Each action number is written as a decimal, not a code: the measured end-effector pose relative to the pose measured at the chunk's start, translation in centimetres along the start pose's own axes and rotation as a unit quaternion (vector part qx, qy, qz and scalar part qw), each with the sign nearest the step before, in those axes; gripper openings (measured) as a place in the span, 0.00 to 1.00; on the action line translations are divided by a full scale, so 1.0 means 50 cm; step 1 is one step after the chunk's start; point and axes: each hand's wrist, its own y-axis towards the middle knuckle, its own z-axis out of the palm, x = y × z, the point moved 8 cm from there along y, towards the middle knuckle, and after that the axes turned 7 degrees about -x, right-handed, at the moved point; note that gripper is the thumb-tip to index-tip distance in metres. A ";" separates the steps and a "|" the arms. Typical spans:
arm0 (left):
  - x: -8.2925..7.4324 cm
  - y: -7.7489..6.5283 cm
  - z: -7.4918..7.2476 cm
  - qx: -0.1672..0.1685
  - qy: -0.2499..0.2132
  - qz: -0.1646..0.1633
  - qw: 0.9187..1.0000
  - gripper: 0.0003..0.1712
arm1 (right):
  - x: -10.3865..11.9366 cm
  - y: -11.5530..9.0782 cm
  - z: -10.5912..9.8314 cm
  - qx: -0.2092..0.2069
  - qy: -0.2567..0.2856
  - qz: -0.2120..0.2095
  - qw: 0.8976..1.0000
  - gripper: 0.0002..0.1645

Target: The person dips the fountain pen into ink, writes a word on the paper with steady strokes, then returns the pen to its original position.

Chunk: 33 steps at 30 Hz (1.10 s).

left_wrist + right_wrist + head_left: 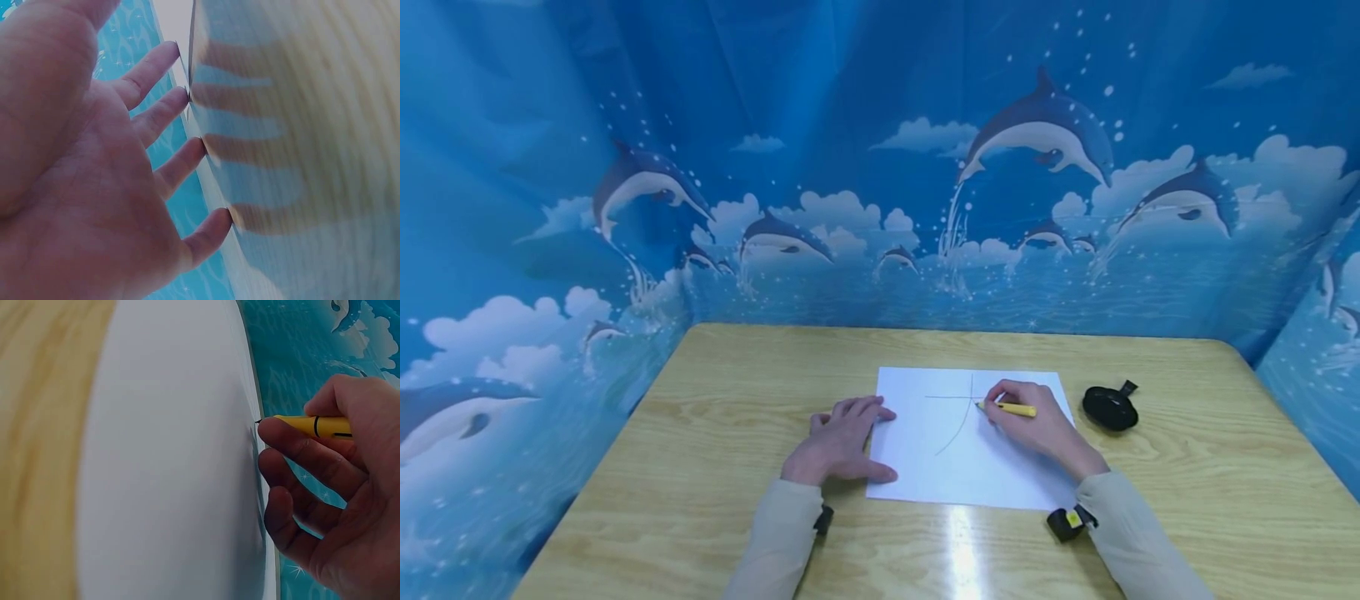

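Observation:
A white sheet of paper (917, 475) lies on the wooden table, bearing a cross of two thin straight lines and a curved line. My right hand (1037, 421) pinches a yellow pen (1019, 410) between thumb and fingers. Its dark tip meets the paper close to where the lines cross. In the right wrist view, the pen (300, 424) slants out from the thumb, while the other fingers of the right hand (337, 487) curl loosely below. My left hand (842, 442) rests spread at the sheet's left edge. Its fingers (206, 231) touch down at the tabletop in the left wrist view.
A small black pan-shaped dish (1110, 409) with a short handle sits right of the paper. Around the paper stretches the light wooden table (737, 375). Behind it hangs a blue dolphin-print backdrop (865, 167). A black wrist device (1066, 525) is strapped at the right cuff.

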 end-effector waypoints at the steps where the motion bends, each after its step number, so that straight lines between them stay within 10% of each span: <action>1: 0.000 0.001 0.000 0.000 0.000 0.000 1.000 0.47 | 0.000 0.000 -0.001 -0.001 -0.001 0.000 1.000 0.08; 33: -0.001 -0.002 -0.003 -0.002 -0.003 -0.003 1.000 0.47 | 0.014 -0.028 -0.016 0.010 -0.015 -0.039 0.999 0.06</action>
